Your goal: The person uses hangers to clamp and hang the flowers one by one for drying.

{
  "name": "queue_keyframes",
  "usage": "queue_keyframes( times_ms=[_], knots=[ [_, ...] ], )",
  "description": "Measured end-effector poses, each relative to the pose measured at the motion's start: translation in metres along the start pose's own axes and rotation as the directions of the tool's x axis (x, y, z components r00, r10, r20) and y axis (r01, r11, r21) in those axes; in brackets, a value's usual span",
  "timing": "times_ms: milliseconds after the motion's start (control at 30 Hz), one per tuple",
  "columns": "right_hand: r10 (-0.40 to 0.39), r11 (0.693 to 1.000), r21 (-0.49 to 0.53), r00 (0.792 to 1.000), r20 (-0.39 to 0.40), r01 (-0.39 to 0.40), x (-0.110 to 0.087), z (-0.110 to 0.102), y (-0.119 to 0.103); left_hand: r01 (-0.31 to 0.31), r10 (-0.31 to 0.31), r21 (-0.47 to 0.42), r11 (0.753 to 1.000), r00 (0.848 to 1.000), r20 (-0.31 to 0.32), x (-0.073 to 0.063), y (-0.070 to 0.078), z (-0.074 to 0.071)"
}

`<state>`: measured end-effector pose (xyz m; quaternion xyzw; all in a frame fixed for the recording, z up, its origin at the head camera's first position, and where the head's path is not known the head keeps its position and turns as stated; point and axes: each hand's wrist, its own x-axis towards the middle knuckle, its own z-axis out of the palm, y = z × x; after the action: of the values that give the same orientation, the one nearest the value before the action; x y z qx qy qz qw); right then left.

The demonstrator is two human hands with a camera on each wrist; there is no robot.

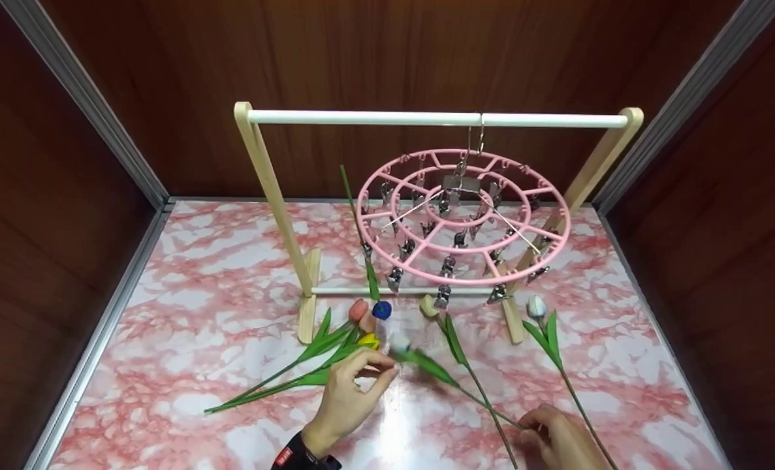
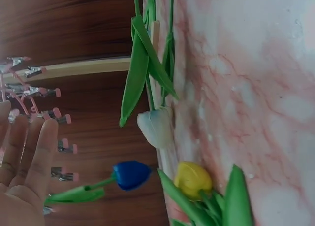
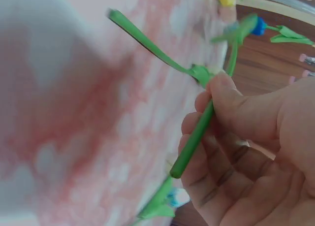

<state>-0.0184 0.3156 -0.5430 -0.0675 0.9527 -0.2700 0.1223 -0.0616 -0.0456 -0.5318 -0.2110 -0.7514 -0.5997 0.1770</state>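
Note:
My right hand [image 1: 560, 437] pinches the lower stem [image 3: 194, 140] of an artificial tulip between thumb and fingers. Its pale bloom [image 1: 400, 344], blurred in the head view, points toward my left hand [image 1: 353, 397]. That left hand holds nothing, with thumb and index finger bent toward each other; in the left wrist view its other fingers [image 2: 32, 157] are extended. A blue tulip [image 1: 382, 309] hangs head down from a clip [image 1: 367, 250] on the pink round drying hanger [image 1: 463, 250]. Just beyond the left hand lies a yellow tulip [image 1: 368, 341].
Orange-pink tulips [image 1: 358, 309] lie left with the yellow one. A cream tulip [image 1: 429, 305] and a white tulip [image 1: 536, 306] lie right. The hanger, with several metal clips, hooks over the white bar [image 1: 361, 117] of a wooden-legged rack on the marbled table [image 1: 165, 313].

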Motion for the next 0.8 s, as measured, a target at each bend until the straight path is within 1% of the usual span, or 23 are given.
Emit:
queue_keyframes(
  times_ms=[67,133,200,300,400,433,467,500,567,600,633,667,700,800],
  knots=[
    [-0.061,0.998,-0.028,0.998,-0.026,0.060,-0.002,-0.004,-0.003,-0.026,0.025,0.007,1.000,0.999,0.022,0.001,0.004,0.001],
    [-0.110,0.993,-0.041,0.993,-0.040,0.108,-0.003,-0.009,-0.008,-0.061,0.059,0.032,0.998,0.997,0.049,0.002,0.008,0.003],
    [-0.144,0.989,-0.053,0.989,-0.041,0.142,-0.002,-0.013,-0.014,-0.102,0.096,0.079,0.992,0.992,0.076,0.003,0.013,0.005],
    [-0.163,0.985,-0.059,0.986,-0.029,0.161,0.001,-0.017,-0.025,-0.171,0.153,0.151,0.974,0.981,0.123,0.005,0.018,0.008],
    [-0.221,0.974,-0.071,0.974,-0.056,0.217,0.005,-0.018,-0.036,-0.230,0.196,0.204,0.952,0.965,0.173,0.007,0.022,0.012],
    [-0.251,0.967,-0.075,0.965,-0.079,0.245,0.006,-0.017,-0.040,-0.253,0.213,0.221,0.942,0.959,0.189,0.008,0.023,0.013],
    [-0.288,0.957,-0.076,0.951,-0.109,0.281,0.008,-0.015,-0.043,-0.275,0.228,0.241,0.931,0.951,0.207,0.008,0.024,0.014],
    [-0.328,0.944,-0.084,0.934,-0.143,0.319,0.010,-0.014,-0.046,-0.295,0.238,0.260,0.920,0.944,0.226,0.009,0.024,0.016],
    [-0.402,0.915,-0.111,0.891,-0.212,0.387,0.013,-0.010,-0.053,-0.333,0.258,0.303,0.893,0.930,0.264,0.009,0.025,0.018],
    [-0.431,0.902,-0.127,0.870,-0.239,0.412,0.015,-0.008,-0.056,-0.353,0.267,0.323,0.878,0.922,0.282,0.010,0.025,0.019],
    [-0.452,0.892,-0.139,0.855,-0.256,0.430,0.017,-0.006,-0.059,-0.373,0.275,0.346,0.861,0.913,0.301,0.010,0.025,0.020],
    [-0.463,0.887,-0.145,0.847,-0.261,0.439,0.018,-0.006,-0.062,-0.392,0.281,0.366,0.844,0.905,0.321,0.010,0.025,0.021],
    [-0.467,0.884,-0.147,0.846,-0.258,0.443,0.020,-0.005,-0.066,-0.409,0.287,0.383,0.828,0.896,0.338,0.010,0.025,0.021],
    [-0.457,0.889,-0.125,0.862,-0.217,0.440,0.024,-0.005,-0.077,-0.457,0.297,0.433,0.777,0.873,0.387,0.011,0.023,0.023]
  ],
)
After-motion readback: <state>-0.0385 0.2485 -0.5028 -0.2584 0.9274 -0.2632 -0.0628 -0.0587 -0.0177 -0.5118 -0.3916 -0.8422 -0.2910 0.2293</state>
